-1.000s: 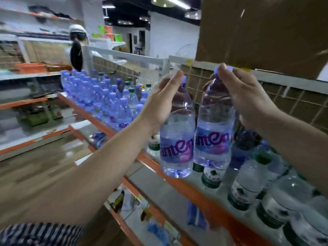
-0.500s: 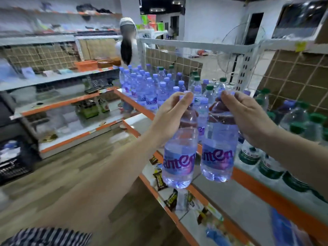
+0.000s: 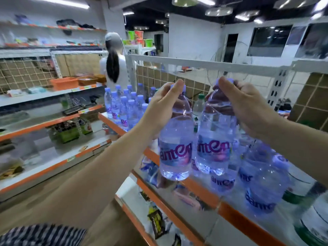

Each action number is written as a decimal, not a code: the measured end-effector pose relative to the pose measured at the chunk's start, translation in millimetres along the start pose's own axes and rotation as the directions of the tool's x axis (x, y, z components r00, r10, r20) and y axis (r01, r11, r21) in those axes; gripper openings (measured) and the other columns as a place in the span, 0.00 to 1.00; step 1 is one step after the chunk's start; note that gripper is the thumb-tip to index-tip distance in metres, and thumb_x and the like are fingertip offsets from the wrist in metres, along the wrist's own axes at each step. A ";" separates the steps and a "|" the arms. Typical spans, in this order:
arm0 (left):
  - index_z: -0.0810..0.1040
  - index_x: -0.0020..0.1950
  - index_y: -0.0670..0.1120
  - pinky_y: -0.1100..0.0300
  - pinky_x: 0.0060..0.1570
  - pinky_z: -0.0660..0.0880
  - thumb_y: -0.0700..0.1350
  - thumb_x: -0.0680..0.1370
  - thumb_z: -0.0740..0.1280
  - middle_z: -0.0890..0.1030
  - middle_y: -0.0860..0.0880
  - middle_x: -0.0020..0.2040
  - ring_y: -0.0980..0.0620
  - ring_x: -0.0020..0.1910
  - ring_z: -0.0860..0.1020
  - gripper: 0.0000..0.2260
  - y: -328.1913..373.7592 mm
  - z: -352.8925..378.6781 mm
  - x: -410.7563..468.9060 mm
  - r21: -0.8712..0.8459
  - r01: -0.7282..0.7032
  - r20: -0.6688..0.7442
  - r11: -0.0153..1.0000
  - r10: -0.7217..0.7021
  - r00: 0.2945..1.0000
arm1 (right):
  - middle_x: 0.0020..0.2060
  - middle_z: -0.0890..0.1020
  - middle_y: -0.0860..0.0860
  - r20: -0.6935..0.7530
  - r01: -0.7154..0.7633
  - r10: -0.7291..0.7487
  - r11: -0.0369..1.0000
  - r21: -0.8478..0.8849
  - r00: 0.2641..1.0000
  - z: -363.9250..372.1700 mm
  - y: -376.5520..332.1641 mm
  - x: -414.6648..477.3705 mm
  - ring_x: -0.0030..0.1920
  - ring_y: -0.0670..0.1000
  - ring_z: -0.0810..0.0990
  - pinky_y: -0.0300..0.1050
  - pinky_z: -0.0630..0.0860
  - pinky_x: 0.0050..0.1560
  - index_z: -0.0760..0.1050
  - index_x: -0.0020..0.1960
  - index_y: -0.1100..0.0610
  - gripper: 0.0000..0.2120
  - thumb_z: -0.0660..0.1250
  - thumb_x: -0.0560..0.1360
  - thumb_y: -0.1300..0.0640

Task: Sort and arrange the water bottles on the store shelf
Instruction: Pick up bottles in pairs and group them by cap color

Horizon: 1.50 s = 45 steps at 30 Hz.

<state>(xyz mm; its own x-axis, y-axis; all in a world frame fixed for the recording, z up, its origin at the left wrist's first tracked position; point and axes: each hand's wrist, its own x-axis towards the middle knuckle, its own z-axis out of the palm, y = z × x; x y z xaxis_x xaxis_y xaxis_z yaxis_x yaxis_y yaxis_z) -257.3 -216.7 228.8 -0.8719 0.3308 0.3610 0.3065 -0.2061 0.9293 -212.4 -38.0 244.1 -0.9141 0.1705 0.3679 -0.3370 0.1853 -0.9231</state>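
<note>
Head view: left hand (image 3: 163, 110) clamps left bottle (image 3: 175, 151), right hand (image 3: 248, 109) clamps right bottle (image 3: 213, 150), at necks; full, probably heavy, thin-walled; neck grip suits.

A person with a long ponytail (image 3: 114, 68) stands at eleven o'clock, an orange basket (image 3: 64, 83) at ten, green and red cups (image 3: 140, 39) at twelve, a dark snack packet (image 3: 157, 222) at six.
</note>
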 end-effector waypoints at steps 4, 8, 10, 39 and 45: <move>0.71 0.46 0.46 0.59 0.33 0.80 0.51 0.83 0.58 0.81 0.47 0.33 0.52 0.32 0.81 0.10 5.4 -24.1 79.3 -0.027 -0.083 0.007 0.996 0.083 0.997 | 0.39 0.80 0.52 -0.055 0.070 -0.070 0.998 0.002 0.996 -0.2 -5.0 76.4 0.36 0.46 0.82 0.38 0.78 0.37 0.72 0.47 0.56 0.12 0.60 0.80 0.48; 0.71 0.47 0.46 0.59 0.32 0.79 0.50 0.83 0.58 0.79 0.45 0.38 0.52 0.33 0.81 0.10 3.4 -44.7 153.8 -0.048 -0.148 0.013 0.988 0.149 0.989 | 0.36 0.80 0.50 -0.136 0.124 -0.129 0.991 -0.042 0.982 2.8 -0.9 150.0 0.35 0.47 0.82 0.51 0.80 0.48 0.71 0.46 0.56 0.12 0.60 0.81 0.48; 0.71 0.47 0.47 0.61 0.32 0.78 0.50 0.83 0.57 0.79 0.47 0.37 0.53 0.33 0.81 0.10 -1.3 -53.1 187.7 -0.051 -0.177 0.018 0.983 0.179 0.984 | 0.36 0.79 0.50 -0.170 0.138 -0.148 0.988 -0.073 0.974 6.9 7.6 181.7 0.35 0.47 0.81 0.53 0.80 0.50 0.71 0.47 0.56 0.12 0.60 0.81 0.48; 0.74 0.55 0.42 0.53 0.43 0.70 0.49 0.81 0.62 0.77 0.44 0.45 0.49 0.43 0.73 0.10 -191.6 -76.4 402.7 0.285 -0.128 0.773 0.950 -0.149 0.617 | 0.41 0.82 0.63 -0.493 -0.470 0.151 0.619 -0.629 0.857 31.9 151.9 249.8 0.37 0.56 0.76 0.51 0.71 0.41 0.80 0.49 0.61 0.19 0.67 0.76 0.44; 0.77 0.55 0.45 0.57 0.42 0.73 0.50 0.79 0.66 0.79 0.48 0.46 0.51 0.43 0.76 0.10 -203.9 -77.9 390.6 0.511 -0.462 0.824 0.724 -0.260 0.504 | 0.39 0.82 0.63 -0.377 -0.481 0.346 0.296 -0.825 0.859 37.7 159.0 251.9 0.35 0.57 0.77 0.46 0.68 0.35 0.79 0.44 0.66 0.21 0.68 0.75 0.46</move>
<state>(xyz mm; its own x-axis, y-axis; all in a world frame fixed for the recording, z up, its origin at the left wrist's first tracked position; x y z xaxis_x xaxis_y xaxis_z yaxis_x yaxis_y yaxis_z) -690.1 -117.2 174.2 -0.2048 0.9788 0.0053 0.8205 0.1687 0.5462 -504.8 -2.1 185.7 -0.8169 0.5754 0.0388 0.5263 0.7714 -0.3577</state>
